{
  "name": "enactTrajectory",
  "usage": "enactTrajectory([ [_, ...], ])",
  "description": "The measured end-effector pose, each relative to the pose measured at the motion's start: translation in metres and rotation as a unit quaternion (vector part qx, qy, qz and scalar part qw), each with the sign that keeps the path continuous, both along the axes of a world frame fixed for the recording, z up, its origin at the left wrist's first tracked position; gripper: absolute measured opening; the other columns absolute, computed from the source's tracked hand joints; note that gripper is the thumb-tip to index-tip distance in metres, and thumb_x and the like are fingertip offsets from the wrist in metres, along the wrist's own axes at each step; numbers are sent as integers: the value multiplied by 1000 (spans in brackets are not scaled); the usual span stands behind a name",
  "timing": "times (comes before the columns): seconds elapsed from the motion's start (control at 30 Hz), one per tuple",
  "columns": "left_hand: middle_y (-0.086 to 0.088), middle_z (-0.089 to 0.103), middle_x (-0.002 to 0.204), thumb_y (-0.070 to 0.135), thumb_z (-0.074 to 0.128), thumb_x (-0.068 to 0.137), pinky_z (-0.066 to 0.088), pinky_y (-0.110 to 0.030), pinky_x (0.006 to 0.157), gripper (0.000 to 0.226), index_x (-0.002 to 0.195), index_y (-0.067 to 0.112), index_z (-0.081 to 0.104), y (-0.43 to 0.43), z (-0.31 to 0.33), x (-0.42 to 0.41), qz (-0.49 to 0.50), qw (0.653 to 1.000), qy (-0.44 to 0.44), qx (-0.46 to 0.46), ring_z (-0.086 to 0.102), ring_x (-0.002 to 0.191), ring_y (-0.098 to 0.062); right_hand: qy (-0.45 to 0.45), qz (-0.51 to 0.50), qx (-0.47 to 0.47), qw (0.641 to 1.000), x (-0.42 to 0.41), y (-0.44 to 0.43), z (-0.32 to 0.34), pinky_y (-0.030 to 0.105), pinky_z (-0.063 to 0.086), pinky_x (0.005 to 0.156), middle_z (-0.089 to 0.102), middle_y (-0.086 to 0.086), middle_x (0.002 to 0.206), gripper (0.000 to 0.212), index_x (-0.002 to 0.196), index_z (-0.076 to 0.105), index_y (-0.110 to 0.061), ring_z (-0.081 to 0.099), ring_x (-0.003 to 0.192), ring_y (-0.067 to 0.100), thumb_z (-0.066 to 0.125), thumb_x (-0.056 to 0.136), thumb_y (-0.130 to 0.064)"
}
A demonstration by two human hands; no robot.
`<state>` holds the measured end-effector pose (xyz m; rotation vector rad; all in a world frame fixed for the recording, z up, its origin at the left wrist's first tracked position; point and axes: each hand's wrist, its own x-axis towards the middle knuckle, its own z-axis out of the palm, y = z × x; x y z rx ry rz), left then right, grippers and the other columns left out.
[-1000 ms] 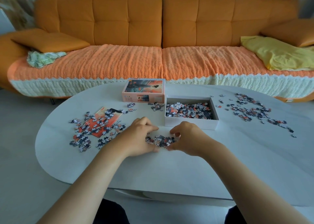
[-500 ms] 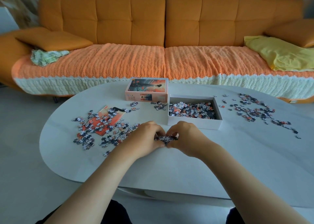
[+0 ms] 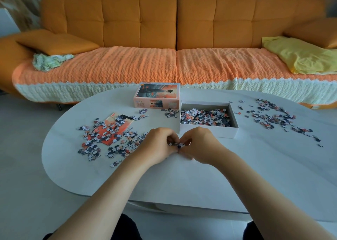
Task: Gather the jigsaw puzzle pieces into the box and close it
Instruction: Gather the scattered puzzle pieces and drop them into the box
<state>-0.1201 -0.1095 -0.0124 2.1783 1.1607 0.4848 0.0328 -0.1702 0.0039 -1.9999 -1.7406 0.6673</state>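
Observation:
A white open box (image 3: 207, 132) sits mid-table, partly filled with puzzle pieces (image 3: 204, 118). Its printed lid (image 3: 157, 97) stands just behind and left of it. My left hand (image 3: 156, 146) and my right hand (image 3: 200, 145) are cupped together in front of the box's near left corner, closed around a small clump of pieces (image 3: 176, 144) that shows between the fingers. A scatter of loose pieces (image 3: 109, 137) lies on the left over an orange picture sheet (image 3: 116, 128). Another loose scatter (image 3: 273, 119) lies right of the box.
The white oval table (image 3: 182, 181) has its near edge close to my body. A few pieces (image 3: 171, 113) lie between lid and box. An orange sofa (image 3: 175, 57) with cushions and a yellow cloth (image 3: 300, 57) stands behind the table.
My hands have drawn together, squeezing the spread clump of pieces into a tight bunch held between them. The view has shifted slightly.

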Motion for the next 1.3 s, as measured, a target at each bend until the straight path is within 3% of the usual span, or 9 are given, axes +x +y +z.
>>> enactTrajectory([
  [0.23, 10, 68, 77, 19, 82, 75, 37, -8, 52, 15, 83, 27, 72, 22, 30, 29, 13, 996, -92, 10, 55, 62, 1, 79, -73, 89, 990, 29, 10, 22, 24, 57, 58, 71, -2, 74, 14, 93, 74, -22, 67, 51, 6, 75, 81, -15],
  [0.3, 13, 66, 76, 16, 81, 76, 36, -6, 54, 15, 86, 24, 73, 31, 36, 44, 13, 992, -119, 31, 54, 61, 6, 73, -93, 141, 983, 39, 16, 26, 19, 54, 55, 72, -3, 74, 14, 93, 75, -22, 67, 54, 8, 74, 81, -15],
  [0.43, 18, 63, 79, 13, 79, 77, 39, -6, 63, 17, 92, 21, 74, 44, 37, 73, 5, 988, -134, 80, 55, 69, 10, -4, -107, 233, 967, 59, 28, 25, 29, 52, 69, 71, 2, 87, 22, 97, 77, -20, 65, 75, 19, 69, 82, -7],
  [0.53, 7, 70, 98, 17, 75, 84, 48, -24, 80, 21, 103, 23, 73, 48, 25, 85, -34, 991, -59, 113, 62, 89, -7, -60, -71, 169, 981, 72, 29, 14, 31, 51, 70, 72, 1, 91, 29, 106, 75, -26, 63, 78, 19, 60, 88, -7],
  [0.67, 1, 68, 111, 21, 66, 91, 46, -31, 86, 24, 114, 20, 71, 50, 15, 86, -74, 988, -16, 137, 60, 101, -16, -65, -46, 149, 986, 84, 25, 8, 28, 49, 75, 73, -2, 103, 37, 111, 72, -32, 63, 87, 19, 53, 92, -7],
  [0.77, 2, 66, 109, 16, 60, 95, 46, -33, 90, 21, 112, 17, 72, 47, 12, 80, -73, 978, -54, 188, 58, 104, -17, -72, -51, 206, 975, 82, 20, 7, 17, 42, 76, 70, -4, 108, 33, 109, 74, -24, 63, 95, 15, 55, 91, -5],
  [0.93, 5, 61, 101, 12, 55, 95, 48, -37, 87, 19, 106, 14, 71, 29, 2, 45, -72, 958, -79, 266, 56, 99, -17, -67, 63, 313, 945, 57, 1, 1, 28, 50, 73, 69, 2, 89, 27, 93, 75, -12, 63, 80, 17, 56, 82, 4],
  [1.13, 6, 53, 130, 19, 49, 97, 35, -34, 107, 32, 128, 20, 58, 12, -11, -28, -8, 974, 69, 215, 45, 123, -16, -102, 155, 189, 964, 20, -10, -21, 29, 43, 97, 61, -1, 125, 30, 120, 66, -19, 54, 115, 19, 54, 93, -14],
  [1.3, 8, -1, 163, 63, 25, 96, -4, -35, 120, 72, 156, 27, 8, 5, -20, -74, 35, 961, 254, 106, -6, 149, -15, -122, 172, 103, 972, -17, -2, -31, 34, 23, 118, 25, -2, 158, 58, 150, 31, -23, 19, 146, 16, 48, 97, -40],
])
